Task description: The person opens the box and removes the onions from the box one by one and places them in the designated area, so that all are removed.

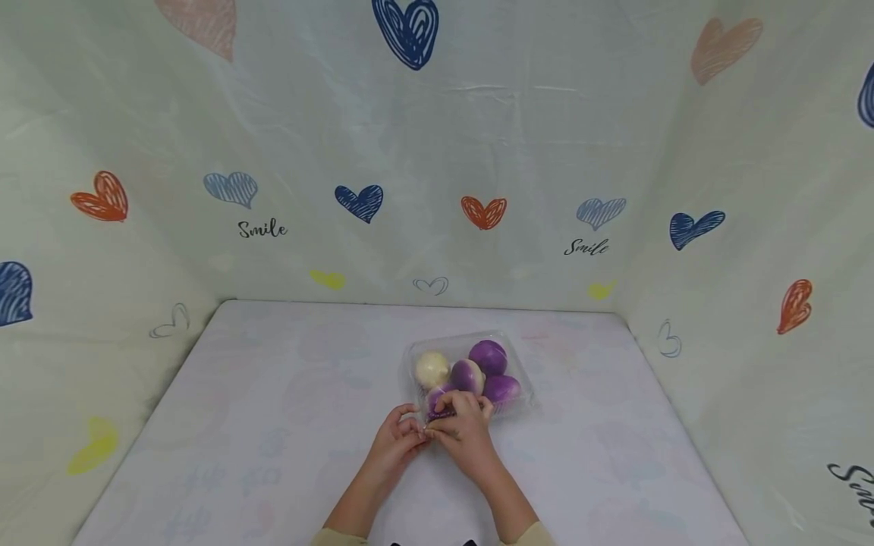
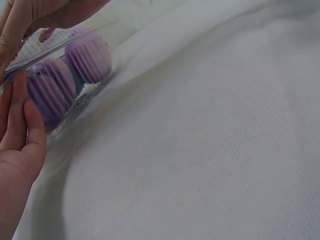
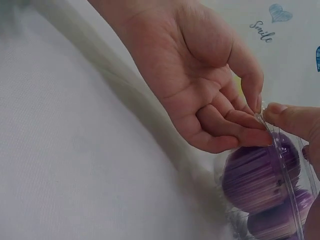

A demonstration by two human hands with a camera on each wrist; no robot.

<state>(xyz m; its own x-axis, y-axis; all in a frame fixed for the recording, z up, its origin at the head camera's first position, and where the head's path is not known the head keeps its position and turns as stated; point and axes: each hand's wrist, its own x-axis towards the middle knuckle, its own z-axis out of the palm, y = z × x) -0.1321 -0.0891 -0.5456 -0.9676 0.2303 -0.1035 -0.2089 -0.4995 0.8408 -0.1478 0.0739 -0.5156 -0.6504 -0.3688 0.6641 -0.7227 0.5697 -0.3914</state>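
A clear plastic clamshell box [image 1: 517, 350] sits on the table with several purple and cream round, vegetable-like pieces inside, among them a plain cream ball [image 1: 432, 369] and a purple one [image 1: 488, 357]. At its front left corner, my left hand [image 1: 397, 440] pinches the rim between thumb and fingertips. My right hand [image 1: 466, 432] reaches over the box's front side and pinches that same corner beside the left fingertips. In the right wrist view, both thumbs meet at the box's rim [image 3: 286, 175]. Ribbed walls show purple pieces [image 2: 89, 57] through the plastic in the left wrist view.
A pale cloth-covered table [image 1: 273, 364] spreads out around the box. Behind and at both sides hang light curtains [image 1: 437, 136] printed with hearts and the word Smile.
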